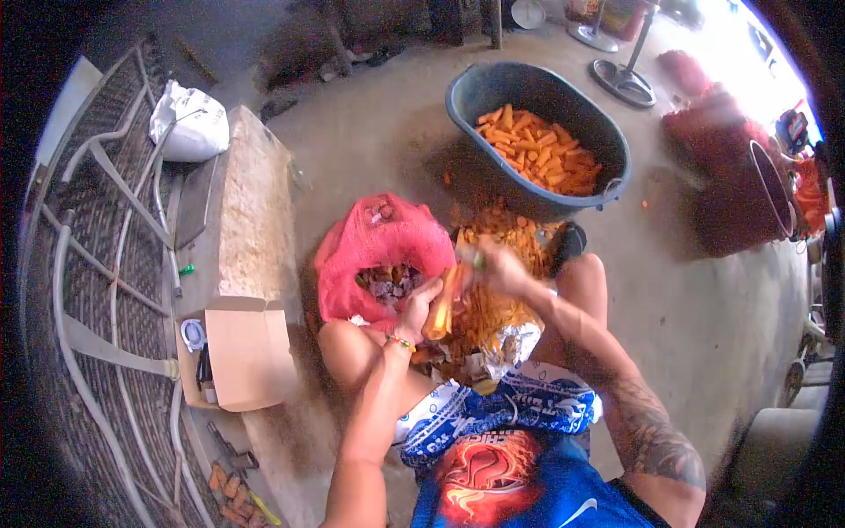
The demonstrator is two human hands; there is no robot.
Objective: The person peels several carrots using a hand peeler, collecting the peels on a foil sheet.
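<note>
My left hand (pixel 417 313) is closed around a carrot (pixel 440 308), which points up and away between my knees. Beside its upper end, my right hand (pixel 503 268), smeared by motion, grips a small peeler (pixel 478 259) with a bit of green showing. Below both hands lies a heap of orange carrot peelings (pixel 488 308). Close to the left hand stands a red mesh sack (pixel 378 233), its mouth rolled open with dark contents inside. Beyond the peelings, a dark oval tub (pixel 546 198) holds many peeled carrots (pixel 537 150).
On the left are a metal lattice gate (pixel 114 255), a concrete ledge (pixel 255 207) with a white sack (pixel 189 123), and an open cardboard box (pixel 251 361). A large dark red container (pixel 735 194) lies on the right. Metal stand bases (pixel 621 84) are at the back.
</note>
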